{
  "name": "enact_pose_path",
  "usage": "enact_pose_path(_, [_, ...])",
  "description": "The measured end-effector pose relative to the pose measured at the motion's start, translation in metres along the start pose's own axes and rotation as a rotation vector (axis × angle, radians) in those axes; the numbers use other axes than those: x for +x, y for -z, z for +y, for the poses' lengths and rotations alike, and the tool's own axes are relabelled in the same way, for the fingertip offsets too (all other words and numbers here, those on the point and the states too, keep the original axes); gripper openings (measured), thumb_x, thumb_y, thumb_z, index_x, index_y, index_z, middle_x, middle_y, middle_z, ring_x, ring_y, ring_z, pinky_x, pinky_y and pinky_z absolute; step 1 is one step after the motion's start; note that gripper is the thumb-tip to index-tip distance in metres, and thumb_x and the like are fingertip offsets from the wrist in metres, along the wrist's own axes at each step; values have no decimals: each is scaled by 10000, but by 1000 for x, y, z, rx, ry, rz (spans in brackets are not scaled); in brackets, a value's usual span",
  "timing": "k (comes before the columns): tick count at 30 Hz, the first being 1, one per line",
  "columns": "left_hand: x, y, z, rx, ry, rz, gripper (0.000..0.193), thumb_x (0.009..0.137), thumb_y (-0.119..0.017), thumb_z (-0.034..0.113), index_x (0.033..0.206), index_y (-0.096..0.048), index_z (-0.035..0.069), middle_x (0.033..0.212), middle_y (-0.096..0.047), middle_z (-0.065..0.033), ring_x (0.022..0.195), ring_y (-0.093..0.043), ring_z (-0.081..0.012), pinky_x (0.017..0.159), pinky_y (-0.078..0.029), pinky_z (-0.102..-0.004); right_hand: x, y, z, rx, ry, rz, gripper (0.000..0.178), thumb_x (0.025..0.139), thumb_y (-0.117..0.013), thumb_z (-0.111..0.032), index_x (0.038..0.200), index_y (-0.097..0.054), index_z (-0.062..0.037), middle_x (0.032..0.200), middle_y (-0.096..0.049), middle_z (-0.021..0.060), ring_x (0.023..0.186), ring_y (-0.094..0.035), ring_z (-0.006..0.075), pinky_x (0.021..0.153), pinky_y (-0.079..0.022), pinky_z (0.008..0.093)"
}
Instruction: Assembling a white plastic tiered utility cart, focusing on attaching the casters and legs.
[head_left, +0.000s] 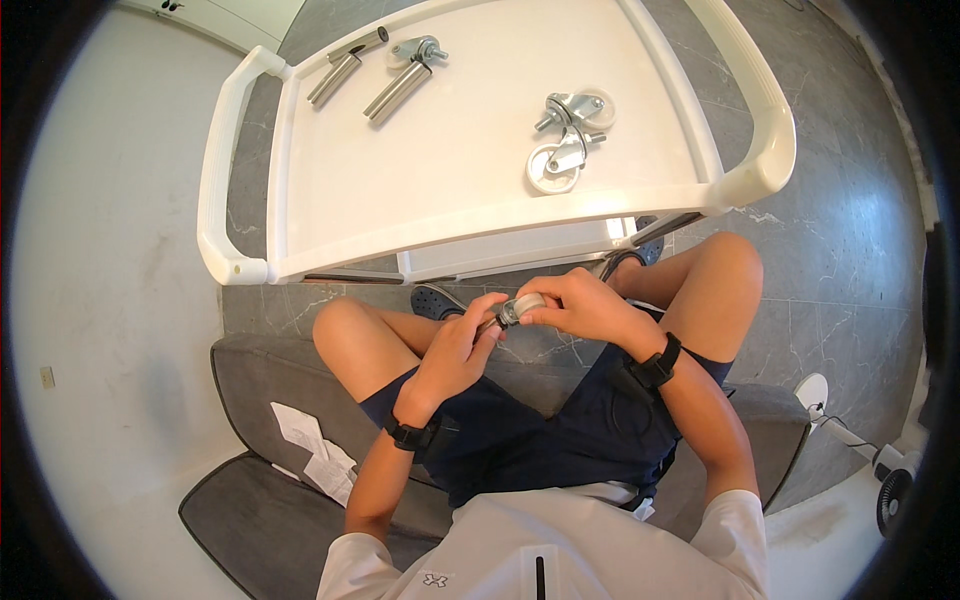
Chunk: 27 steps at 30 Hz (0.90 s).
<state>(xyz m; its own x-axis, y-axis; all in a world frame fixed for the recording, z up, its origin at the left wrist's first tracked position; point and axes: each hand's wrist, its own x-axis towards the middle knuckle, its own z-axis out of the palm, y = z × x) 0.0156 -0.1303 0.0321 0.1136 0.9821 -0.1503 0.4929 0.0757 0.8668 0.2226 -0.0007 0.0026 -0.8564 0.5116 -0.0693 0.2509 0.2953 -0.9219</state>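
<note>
Nearest: a grey sofa (pixel 270 375) is seen below the legs, with crumpled white papers (pixel 318 455) left lying on it to the left. Black straps (pixel 657 362) are worn on both wrists.

Between the knees, a caster (pixel 527 304) with a pale wheel is held up in both hands, short of the trolley. The wheel is pinched between thumb and fingers of the right hand (pixel 588 305). The metal end is gripped by the curled fingers of the left hand (pixel 462 348); whether a tube is also enclosed cannot be told.

Beyond: a white trolley (pixel 470 130). On its right side, two casters (pixel 556 166) are laid close together, threaded stems showing. Farther left, shiny metal tubes (pixel 398 93) are grouped, another caster (pixel 410 50) placed at their far end.
</note>
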Motion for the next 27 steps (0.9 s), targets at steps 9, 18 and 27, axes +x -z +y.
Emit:
enact_pose_path(9, [0,2,5,33,41,53,528,892,-700,37,1363,-463,68,910,-705,-157,774,-701,-289,712,-532,-343,0,1,-1,13,-33,1,321,881,-755,-303,1108,-708,-80,546,-538,65,514,-578,176,535,-438,317])
enact_pose_path(18, [0,3,4,91,43,103,503,828,-795,80,1269,-556,63,975,-729,-123,846,-727,-244,743,-561,-315,0,0,-1,19,-43,13,314,902,-735,-320,1095,-707,-74,551,-556,71,517,-584,178,535,-440,316])
enact_pose_path(27, [-1,3,6,89,31,117,480,827,-795,83,1251,-570,66,970,-728,-127,846,-727,-247,732,-561,-315,-1,1,-4,28,-56,0,309,904,-730,-331,1076,-709,-75,546,-554,62,507,-575,180,527,-435,323])
